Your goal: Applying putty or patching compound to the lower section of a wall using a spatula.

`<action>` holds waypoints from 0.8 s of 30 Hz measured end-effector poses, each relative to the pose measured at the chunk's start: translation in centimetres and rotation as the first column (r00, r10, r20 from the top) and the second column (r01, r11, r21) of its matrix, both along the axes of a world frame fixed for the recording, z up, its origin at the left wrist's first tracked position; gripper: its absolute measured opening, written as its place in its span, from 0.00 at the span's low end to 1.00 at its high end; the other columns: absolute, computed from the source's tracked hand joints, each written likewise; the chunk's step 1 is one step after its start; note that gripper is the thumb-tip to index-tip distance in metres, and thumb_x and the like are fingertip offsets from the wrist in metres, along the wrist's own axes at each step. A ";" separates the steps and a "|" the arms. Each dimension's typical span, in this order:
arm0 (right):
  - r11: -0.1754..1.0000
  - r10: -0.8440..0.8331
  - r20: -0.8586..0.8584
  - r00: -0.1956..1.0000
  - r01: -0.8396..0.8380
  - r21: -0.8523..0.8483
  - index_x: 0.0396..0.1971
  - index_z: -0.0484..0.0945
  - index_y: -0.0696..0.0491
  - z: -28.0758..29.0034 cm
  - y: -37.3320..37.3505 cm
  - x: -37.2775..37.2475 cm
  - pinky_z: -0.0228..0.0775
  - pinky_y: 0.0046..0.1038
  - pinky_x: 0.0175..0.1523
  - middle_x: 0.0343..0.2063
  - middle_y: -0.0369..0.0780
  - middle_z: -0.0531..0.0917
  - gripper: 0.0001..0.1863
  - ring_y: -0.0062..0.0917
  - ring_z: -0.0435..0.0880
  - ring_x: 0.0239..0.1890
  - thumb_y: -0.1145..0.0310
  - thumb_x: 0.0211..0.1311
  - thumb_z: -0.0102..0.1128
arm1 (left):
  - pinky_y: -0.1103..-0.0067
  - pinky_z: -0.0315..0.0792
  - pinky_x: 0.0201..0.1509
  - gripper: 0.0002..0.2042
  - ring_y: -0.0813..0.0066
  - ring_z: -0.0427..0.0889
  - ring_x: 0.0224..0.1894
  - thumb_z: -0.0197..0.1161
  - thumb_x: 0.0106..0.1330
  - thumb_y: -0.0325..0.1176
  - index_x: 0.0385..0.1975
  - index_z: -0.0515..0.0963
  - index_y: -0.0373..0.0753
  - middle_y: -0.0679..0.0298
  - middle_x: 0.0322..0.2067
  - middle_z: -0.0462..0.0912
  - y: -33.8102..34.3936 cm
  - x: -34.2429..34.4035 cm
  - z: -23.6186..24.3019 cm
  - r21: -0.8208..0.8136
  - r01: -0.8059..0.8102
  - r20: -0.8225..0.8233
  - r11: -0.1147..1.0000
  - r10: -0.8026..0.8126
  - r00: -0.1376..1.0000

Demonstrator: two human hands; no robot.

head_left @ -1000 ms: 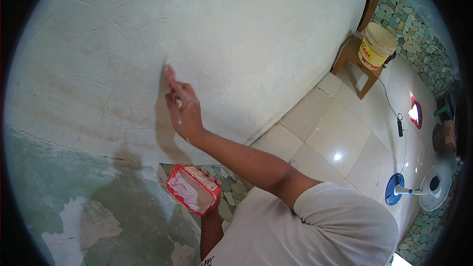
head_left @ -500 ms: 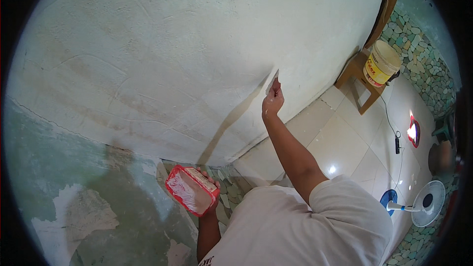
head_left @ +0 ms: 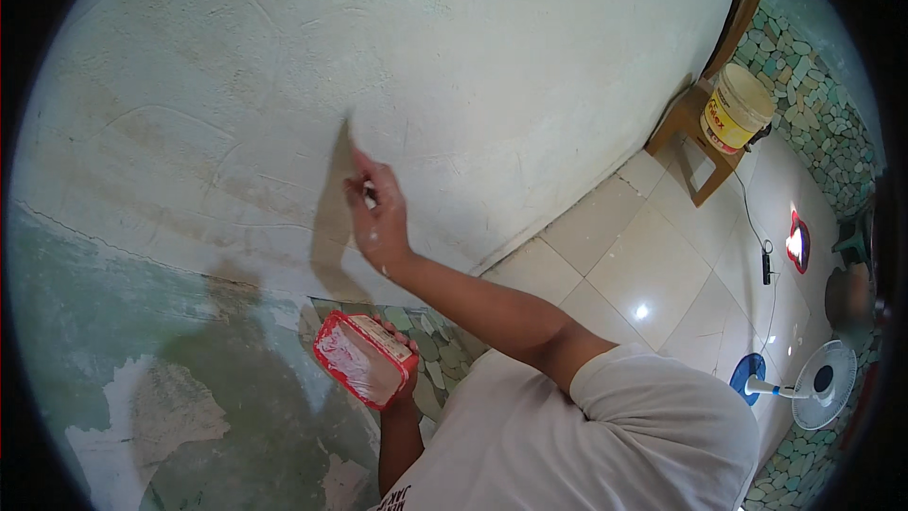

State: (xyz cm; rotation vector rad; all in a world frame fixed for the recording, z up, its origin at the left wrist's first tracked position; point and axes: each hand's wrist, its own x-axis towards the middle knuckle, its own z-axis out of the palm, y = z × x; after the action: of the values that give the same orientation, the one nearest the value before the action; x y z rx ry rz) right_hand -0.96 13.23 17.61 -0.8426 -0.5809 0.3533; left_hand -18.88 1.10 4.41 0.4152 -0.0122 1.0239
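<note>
At the lower middle, in front of a light shirt [head_left: 567,426], the left hand [head_left: 408,386] grips a red-rimmed tub [head_left: 328,325] from its right side; white paste [head_left: 342,360] coats part of the tub's inside. Farther up, the right hand [head_left: 380,213] is closed around a thin tool [head_left: 370,193], mostly hidden and blurred, just by the rough white wall [head_left: 520,66]; whether its edge touches the surface, I cannot tell. Below that wall lies a green, patchy surface [head_left: 61,322]. Beyond, on the tiled floor [head_left: 615,284], a fan [head_left: 823,378] stands at the right, and a brown stool [head_left: 673,123] near the wall bears a bucket [head_left: 738,109].
</note>
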 end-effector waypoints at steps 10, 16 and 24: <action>0.635 0.768 -0.066 0.637 -0.771 -0.046 0.50 0.77 0.58 4.7 -9.5 3.3 0.72 0.21 0.42 0.35 0.31 0.81 0.11 0.14 0.76 0.35 0.76 0.70 0.52 | 0.51 0.56 0.71 0.36 0.53 0.67 0.67 0.45 0.69 0.64 0.69 0.61 0.44 0.56 0.65 0.69 1.3 -0.1 -1.0 0.014 0.018 0.104 1.000 -0.020 0.994; 0.457 0.890 0.321 0.325 -0.650 -0.607 0.46 0.77 0.61 6.1 -12.6 4.0 0.73 0.28 0.39 0.32 0.42 0.84 0.11 0.23 0.81 0.33 0.76 0.66 0.55 | 0.56 0.54 0.73 0.38 0.57 0.65 0.68 0.48 0.67 0.66 0.70 0.59 0.47 0.61 0.67 0.66 2.3 -0.7 -5.0 0.080 -0.139 0.050 0.987 0.135 0.990; 0.684 0.729 0.651 0.213 -0.194 -0.703 0.44 0.75 0.64 1.7 -13.1 2.4 0.73 0.45 0.42 0.35 0.55 0.82 0.14 0.53 0.80 0.37 0.79 0.58 0.55 | 0.59 0.61 0.70 0.39 0.59 0.69 0.64 0.46 0.66 0.70 0.68 0.62 0.47 0.60 0.64 0.69 2.8 5.5 -1.7 0.141 -0.369 -0.133 0.919 0.387 0.912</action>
State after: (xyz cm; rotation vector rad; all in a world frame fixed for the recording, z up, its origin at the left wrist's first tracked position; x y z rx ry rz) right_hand 1.49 0.12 19.26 -1.3385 -1.9714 0.6313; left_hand -13.38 3.85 2.71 0.6180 0.1599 1.3755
